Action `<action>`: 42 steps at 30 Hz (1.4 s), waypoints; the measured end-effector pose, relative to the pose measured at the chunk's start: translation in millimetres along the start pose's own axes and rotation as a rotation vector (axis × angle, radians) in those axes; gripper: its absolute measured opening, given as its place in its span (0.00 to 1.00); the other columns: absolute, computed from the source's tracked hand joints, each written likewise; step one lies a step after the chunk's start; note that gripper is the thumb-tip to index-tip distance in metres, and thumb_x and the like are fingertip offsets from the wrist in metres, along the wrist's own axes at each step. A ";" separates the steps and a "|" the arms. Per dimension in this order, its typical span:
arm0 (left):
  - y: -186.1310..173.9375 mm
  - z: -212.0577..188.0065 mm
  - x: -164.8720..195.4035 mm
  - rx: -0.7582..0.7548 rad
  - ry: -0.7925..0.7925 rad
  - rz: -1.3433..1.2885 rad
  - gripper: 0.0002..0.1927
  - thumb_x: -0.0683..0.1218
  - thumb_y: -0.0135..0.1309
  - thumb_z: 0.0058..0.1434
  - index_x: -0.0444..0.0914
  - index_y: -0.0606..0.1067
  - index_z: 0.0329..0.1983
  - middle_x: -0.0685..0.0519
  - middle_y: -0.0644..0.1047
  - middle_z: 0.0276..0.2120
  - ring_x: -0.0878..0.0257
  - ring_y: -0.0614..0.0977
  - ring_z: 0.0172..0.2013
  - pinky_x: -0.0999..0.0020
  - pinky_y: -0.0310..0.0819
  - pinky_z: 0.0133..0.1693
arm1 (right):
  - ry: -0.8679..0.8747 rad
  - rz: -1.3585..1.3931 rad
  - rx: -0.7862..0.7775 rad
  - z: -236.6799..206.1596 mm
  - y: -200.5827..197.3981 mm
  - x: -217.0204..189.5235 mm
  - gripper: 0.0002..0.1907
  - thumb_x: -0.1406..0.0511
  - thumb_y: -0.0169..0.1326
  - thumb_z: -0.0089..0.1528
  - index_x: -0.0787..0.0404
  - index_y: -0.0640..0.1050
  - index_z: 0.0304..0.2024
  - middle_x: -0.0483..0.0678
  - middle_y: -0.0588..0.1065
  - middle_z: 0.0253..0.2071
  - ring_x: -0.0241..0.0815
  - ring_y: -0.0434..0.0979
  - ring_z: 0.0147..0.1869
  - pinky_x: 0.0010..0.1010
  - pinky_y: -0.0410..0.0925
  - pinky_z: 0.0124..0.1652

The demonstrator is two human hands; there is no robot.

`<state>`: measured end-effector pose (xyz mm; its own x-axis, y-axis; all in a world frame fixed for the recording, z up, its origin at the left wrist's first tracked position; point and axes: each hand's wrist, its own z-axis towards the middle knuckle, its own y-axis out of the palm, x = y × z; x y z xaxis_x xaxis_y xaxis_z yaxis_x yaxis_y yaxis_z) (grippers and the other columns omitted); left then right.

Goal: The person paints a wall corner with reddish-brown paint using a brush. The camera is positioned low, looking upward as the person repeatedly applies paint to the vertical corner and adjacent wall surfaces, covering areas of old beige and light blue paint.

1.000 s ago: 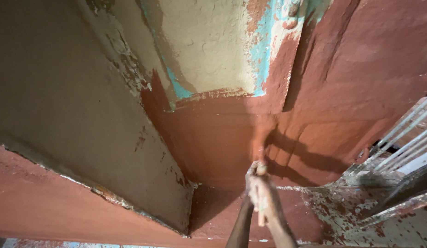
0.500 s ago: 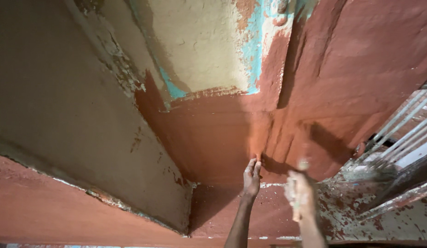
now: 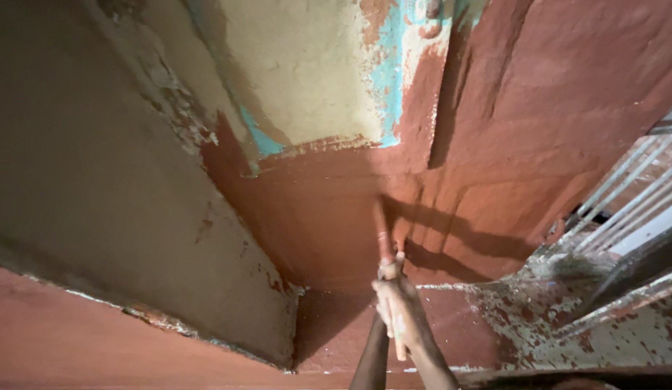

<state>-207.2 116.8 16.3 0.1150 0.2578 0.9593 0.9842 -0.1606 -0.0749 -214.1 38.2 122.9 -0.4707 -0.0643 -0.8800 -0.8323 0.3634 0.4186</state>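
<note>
Both my hands are back together on the paintbrush handle [image 3: 385, 249], right hand [image 3: 401, 310] and left hand [image 3: 389, 278] in a closed grip; half a second ago the right hand was off it. Its bristles touch the red-brown wall [image 3: 336, 217].

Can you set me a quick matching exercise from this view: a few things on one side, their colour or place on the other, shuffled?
Things:
1. brush handle
2. window bars
3. strip of old paint
4. wall patch above the fresh coat

Colour or place:
A. pale, at the right edge
B. unpainted, yellowish beige
C. gripped by both hands, pointing up at the red-brown wall
D. turquoise, flaking

Pairs: 1-C, 2-A, 3-D, 4-B. The left hand and right hand are stacked on the handle, the left one higher.
</note>
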 end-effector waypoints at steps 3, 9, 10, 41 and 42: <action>-11.5 0.9 -7.9 -0.356 0.552 -0.804 0.30 0.58 0.38 0.68 0.41 0.65 0.70 0.56 0.71 0.65 0.67 0.76 0.62 0.74 0.67 0.63 | -0.049 0.038 -0.180 -7.2 -5.7 5.3 0.31 0.60 0.54 0.60 0.22 0.61 0.61 0.38 0.67 0.21 0.31 0.57 0.14 0.25 0.53 0.13; -14.0 29.7 -2.2 -0.106 0.512 -0.100 0.25 0.54 0.47 0.75 0.35 0.69 0.67 0.48 0.78 0.57 0.64 0.76 0.52 0.65 0.72 0.50 | 0.050 -0.182 0.197 13.2 -75.1 -4.4 0.12 0.58 0.56 0.59 0.58 0.71 0.32 0.38 0.63 0.15 0.32 0.58 0.14 0.28 0.52 0.12; -12.3 31.4 -2.1 -0.119 0.415 -0.102 0.25 0.55 0.46 0.73 0.36 0.70 0.67 0.50 0.78 0.53 0.65 0.77 0.47 0.66 0.73 0.45 | 0.058 -0.198 0.249 11.6 -88.3 -5.9 0.12 0.57 0.56 0.59 0.58 0.71 0.31 0.38 0.63 0.15 0.32 0.57 0.14 0.28 0.52 0.12; -20.8 26.4 -0.9 -0.113 0.359 -0.186 0.20 0.52 0.47 0.71 0.37 0.74 0.60 0.61 0.79 0.41 0.73 0.68 0.27 0.75 0.65 0.29 | 0.081 -0.011 0.199 34.1 -112.9 42.4 0.15 0.61 0.49 0.60 0.56 0.64 0.20 0.39 0.58 0.12 0.33 0.54 0.12 0.29 0.48 0.10; -22.5 22.7 3.4 -0.115 0.346 -0.203 0.20 0.52 0.47 0.71 0.38 0.74 0.61 0.61 0.79 0.40 0.73 0.67 0.27 0.75 0.64 0.28 | 0.070 0.036 0.236 31.9 -120.5 40.9 0.16 0.61 0.48 0.61 0.56 0.64 0.19 0.39 0.57 0.12 0.33 0.53 0.12 0.27 0.48 0.11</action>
<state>-225.8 142.8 15.1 -0.1509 -0.0368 0.9879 0.9586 -0.2496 0.1372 -123.7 21.3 29.3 -0.5246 -0.1091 -0.8443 -0.7272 0.5731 0.3778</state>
